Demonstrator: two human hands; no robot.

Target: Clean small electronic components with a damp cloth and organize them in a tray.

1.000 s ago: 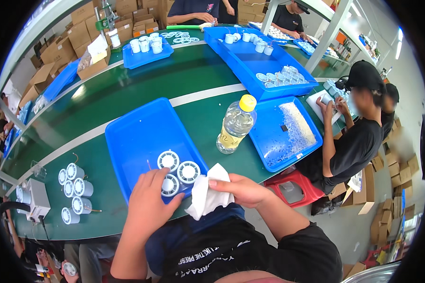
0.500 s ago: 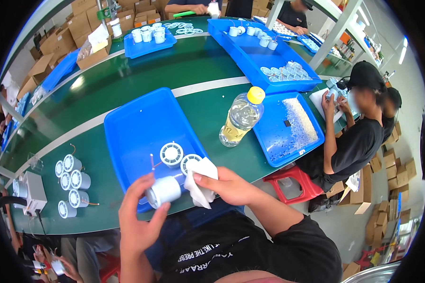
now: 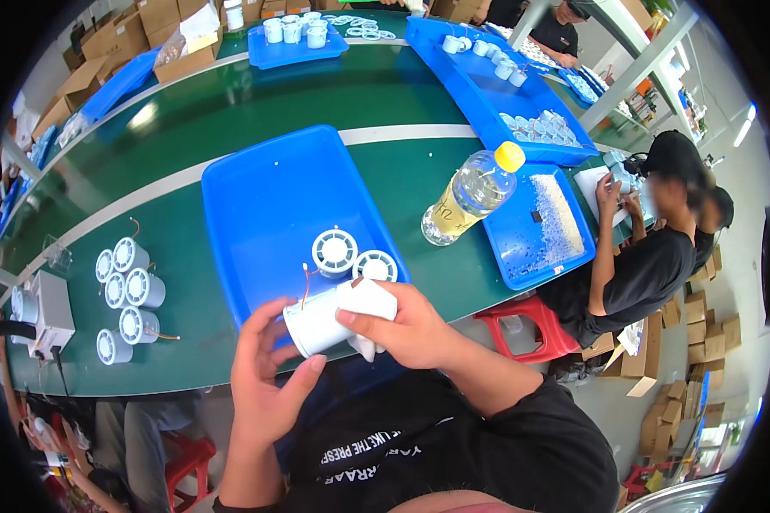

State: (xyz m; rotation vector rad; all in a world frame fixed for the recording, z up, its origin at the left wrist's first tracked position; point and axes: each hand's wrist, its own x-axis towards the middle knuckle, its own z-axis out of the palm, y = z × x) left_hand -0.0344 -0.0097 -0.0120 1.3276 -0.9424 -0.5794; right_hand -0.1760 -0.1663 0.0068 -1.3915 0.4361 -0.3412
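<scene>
White housing (image 3: 310,327): left fingers (image 3: 263,321) spread around one end, right fingers (image 3: 364,327) pinching a wipe (image 3: 370,298) against the other. Caution: slack left support could drop it below the fingers.

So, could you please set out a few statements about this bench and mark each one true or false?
1. The right hand holds a white cloth. True.
2. The left hand grips the bottle. False: the left hand is at a pale cylindrical part.
3. The bottle stands between the large blue tray and the tray with white bits. True.
4. The bottle's cap is blue. False: the cap is yellow.
5. Two slotted round parts stand in the large blue tray. True.
6. Just three parts stand between the grey box and that tray. False: six pale parts stand right of the grey box.
</scene>
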